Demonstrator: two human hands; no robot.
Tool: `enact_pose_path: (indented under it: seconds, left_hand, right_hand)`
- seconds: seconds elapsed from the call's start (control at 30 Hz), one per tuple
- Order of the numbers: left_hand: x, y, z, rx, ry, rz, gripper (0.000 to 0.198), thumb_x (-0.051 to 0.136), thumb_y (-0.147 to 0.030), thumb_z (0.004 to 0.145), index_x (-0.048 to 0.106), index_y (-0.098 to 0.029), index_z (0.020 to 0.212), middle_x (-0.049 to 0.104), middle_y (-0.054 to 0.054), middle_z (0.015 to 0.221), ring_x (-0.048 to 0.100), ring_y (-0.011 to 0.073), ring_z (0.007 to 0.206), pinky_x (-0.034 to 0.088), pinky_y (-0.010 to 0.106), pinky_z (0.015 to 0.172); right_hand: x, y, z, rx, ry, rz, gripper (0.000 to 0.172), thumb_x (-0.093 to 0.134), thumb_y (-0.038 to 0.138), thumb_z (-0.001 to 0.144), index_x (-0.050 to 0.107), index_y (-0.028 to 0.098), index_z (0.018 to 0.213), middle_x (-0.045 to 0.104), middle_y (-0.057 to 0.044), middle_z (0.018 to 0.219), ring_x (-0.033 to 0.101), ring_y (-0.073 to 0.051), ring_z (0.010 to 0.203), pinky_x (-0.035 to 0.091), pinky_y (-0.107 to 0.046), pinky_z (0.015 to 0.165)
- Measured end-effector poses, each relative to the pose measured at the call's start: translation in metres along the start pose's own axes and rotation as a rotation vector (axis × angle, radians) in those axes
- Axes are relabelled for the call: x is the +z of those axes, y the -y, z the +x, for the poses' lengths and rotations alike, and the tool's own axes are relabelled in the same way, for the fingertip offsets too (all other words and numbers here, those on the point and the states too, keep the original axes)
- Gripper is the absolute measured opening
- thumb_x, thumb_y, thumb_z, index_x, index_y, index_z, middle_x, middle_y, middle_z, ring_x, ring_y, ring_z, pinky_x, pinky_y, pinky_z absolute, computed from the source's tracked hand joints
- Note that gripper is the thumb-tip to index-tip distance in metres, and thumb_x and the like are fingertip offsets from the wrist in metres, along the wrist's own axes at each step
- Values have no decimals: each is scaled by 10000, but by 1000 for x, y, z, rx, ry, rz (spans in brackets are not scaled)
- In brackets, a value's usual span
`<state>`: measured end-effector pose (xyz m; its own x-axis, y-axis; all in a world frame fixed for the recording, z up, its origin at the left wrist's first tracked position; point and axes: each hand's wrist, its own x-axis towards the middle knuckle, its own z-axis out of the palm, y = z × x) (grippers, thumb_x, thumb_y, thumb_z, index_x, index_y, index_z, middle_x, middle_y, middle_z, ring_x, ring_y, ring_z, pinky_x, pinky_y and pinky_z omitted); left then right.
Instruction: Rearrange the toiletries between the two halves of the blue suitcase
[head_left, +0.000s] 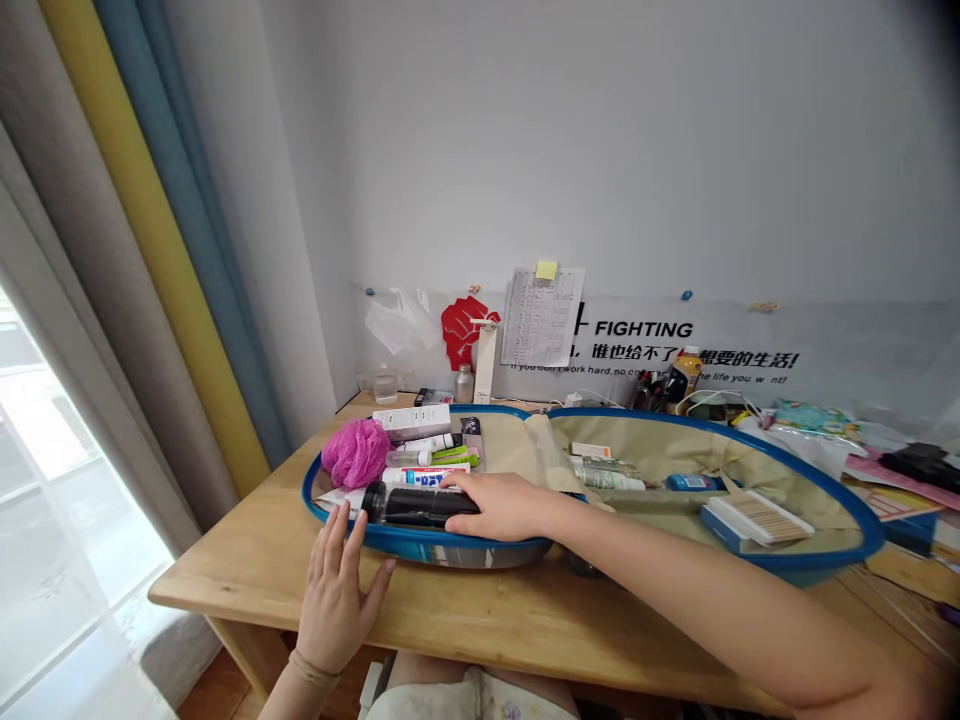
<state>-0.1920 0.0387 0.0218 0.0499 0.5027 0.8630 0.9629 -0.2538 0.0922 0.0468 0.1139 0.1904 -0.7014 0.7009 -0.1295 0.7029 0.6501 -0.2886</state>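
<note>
A blue-rimmed toiletry case (637, 411) lies opened flat on the table. In its left half a black bottle (412, 506) lies on its side along the near rim, and my right hand (499, 507) is wrapped around its right end. My left hand (337, 575) is held just outside the near left rim, fingers apart, its fingertips close to the bottle's cap. Behind the bottle are a pink bath puff (356, 455), a toothpaste tube (420, 476), a small clear bottle (408, 459), green-handled items (454, 457) and a white box (412, 422).
The case's right half holds a box of cotton swabs (757, 520), a blue bottle (691, 483) and a white-green tube (611, 480). At the back stand a glass cup (385, 388) and a metallic bottle (463, 383). Papers and bags (817, 428) crowd the right side.
</note>
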Motion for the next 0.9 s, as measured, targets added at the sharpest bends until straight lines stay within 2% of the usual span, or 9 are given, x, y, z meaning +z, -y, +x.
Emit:
enact_pose_path:
  seconds: [0.13,0.23,0.37,0.43,0.53,0.63,0.7,0.77,0.9]
  left_hand:
    - [-2,-5,6,18,-2,53,755,513,-399,930,147,-219,1565,149,146,1644,205,327,1500,183,549,1205]
    - [-5,-8,21,29,3,60,682,492,-388,935,218,-282,1551,255,107,1621,204,327,1500,129,553,1211]
    - [-4,-6,46,46,-25,36,572,444,-368,947,339,-319,1507,440,71,1529,280,303,1475,116,510,1213]
    - [1,-1,54,73,-26,14,515,420,-356,953,418,-317,1466,519,60,1467,377,284,1424,140,473,1206]
    - [10,5,56,119,-9,-30,458,395,-336,956,511,-296,1397,635,51,1330,549,245,1255,267,395,1140]
    - [14,8,51,101,-31,-45,429,396,-334,949,566,-272,1337,680,59,1238,591,245,1173,342,372,1055]
    - [15,7,49,97,-48,-47,418,394,-324,948,576,-264,1319,683,66,1225,584,253,1181,350,375,1032]
    - [14,6,47,99,-54,-54,415,389,-316,950,571,-262,1319,678,70,1234,575,254,1194,351,375,1023]
    - [13,3,44,85,-61,-47,407,385,-308,957,568,-257,1317,670,76,1247,557,253,1219,337,387,1035]
  right_hand:
    - [5,6,3,-42,30,-6,583,302,444,979,425,183,1486,498,-156,1470,511,-336,1305,426,-492,1036]
    - [5,7,2,-33,4,-21,556,273,385,981,461,194,1468,531,-155,1433,544,-316,1266,455,-475,1007]
    - [7,5,3,-45,-37,-31,558,307,384,965,489,170,1446,556,-167,1398,565,-334,1229,468,-494,984]
    - [10,4,3,-36,-44,-22,557,311,389,966,490,164,1444,544,-158,1419,548,-329,1256,457,-483,1008]
    - [14,3,-4,-4,-53,2,547,321,398,970,489,185,1445,527,-125,1450,529,-302,1290,443,-443,1038]
    - [10,-3,-21,23,-101,21,556,381,432,951,482,208,1449,544,-113,1437,544,-296,1276,450,-436,1032]
    - [0,-20,-39,75,-179,12,570,417,459,930,498,206,1435,549,-114,1431,542,-295,1279,439,-440,1047]
    - [-15,-55,-61,211,-275,-20,561,406,476,922,545,201,1391,558,-113,1421,546,-295,1274,431,-446,1061]
    - [-40,-169,-112,618,-384,-114,584,391,573,874,641,214,1261,597,-133,1366,580,-359,1223,479,-511,999]
